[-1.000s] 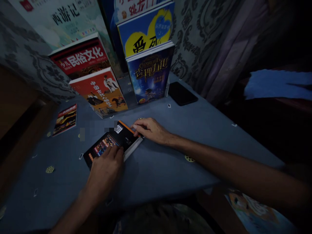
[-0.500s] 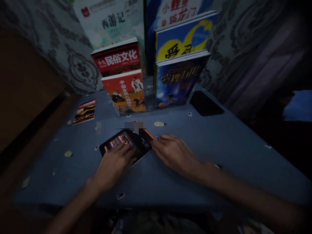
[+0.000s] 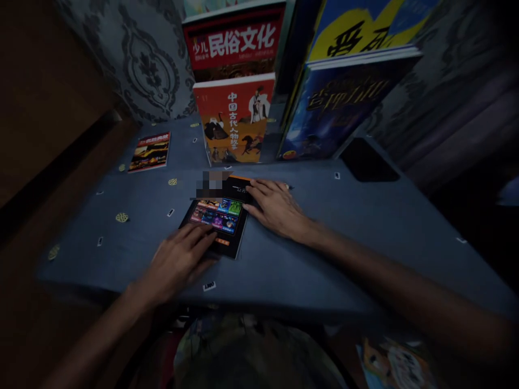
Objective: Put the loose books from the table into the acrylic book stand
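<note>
A thin black book lies closed and flat on the cloth-covered table, slightly turned, with rows of small coloured pictures on its cover. Part of its far left is pixelated. My left hand rests with stretched fingers over the near left corner of the cover. At the book's right side, my right hand lies palm down, its fingertips touching the far right edge. The fingers of both hands are extended, not wrapped round anything.
Upright books stand at the back: an orange-red one, a red one and a blue one. A small booklet lies at the left, a dark flat object at the right. The blue tablecloth has printed motifs.
The black book has turned so its edges lie straighter to me. My right hand has shifted along its right side, and my left hand is now nearer its corner. The view has tilted down.
</note>
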The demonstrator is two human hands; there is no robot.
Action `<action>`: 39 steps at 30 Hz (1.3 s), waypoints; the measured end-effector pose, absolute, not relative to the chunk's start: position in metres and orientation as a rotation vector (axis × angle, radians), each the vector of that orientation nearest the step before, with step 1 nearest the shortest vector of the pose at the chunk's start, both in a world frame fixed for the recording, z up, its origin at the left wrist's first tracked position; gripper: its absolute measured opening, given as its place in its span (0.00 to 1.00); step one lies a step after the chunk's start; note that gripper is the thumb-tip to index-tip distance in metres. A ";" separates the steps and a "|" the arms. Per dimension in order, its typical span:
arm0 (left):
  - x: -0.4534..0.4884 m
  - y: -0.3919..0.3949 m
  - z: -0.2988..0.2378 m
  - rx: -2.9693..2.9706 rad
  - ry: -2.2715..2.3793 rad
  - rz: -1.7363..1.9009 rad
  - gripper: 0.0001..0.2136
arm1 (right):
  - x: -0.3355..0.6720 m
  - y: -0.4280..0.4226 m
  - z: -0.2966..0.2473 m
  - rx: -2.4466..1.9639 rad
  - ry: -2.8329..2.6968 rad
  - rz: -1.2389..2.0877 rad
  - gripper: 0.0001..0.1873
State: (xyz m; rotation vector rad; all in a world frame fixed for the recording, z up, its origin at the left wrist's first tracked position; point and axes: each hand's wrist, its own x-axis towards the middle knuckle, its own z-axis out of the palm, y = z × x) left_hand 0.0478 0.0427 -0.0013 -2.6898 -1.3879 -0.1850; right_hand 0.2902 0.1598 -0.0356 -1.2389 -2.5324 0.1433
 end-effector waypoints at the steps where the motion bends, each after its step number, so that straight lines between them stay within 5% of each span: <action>1: 0.051 0.041 -0.003 -2.689 -1.324 -0.203 0.16 | 0.288 0.159 -0.037 -1.248 -2.518 0.139 0.25; 10: 0.054 0.048 -0.011 -2.629 -0.955 -0.238 0.12 | 0.290 0.152 -0.049 -1.289 -2.489 0.177 0.34; 18: 0.053 0.046 -0.012 -2.614 -0.968 -0.260 0.12 | 0.284 0.124 -0.045 -1.073 -2.489 0.197 0.24; 33: 0.033 0.099 -0.005 -2.648 -1.568 -0.540 0.13 | 0.285 0.060 -0.012 -0.527 -2.521 0.614 0.13; 39: 0.021 0.138 -0.027 -2.584 -1.727 -0.596 0.16 | 0.282 0.106 -0.034 -0.874 -2.461 0.470 0.19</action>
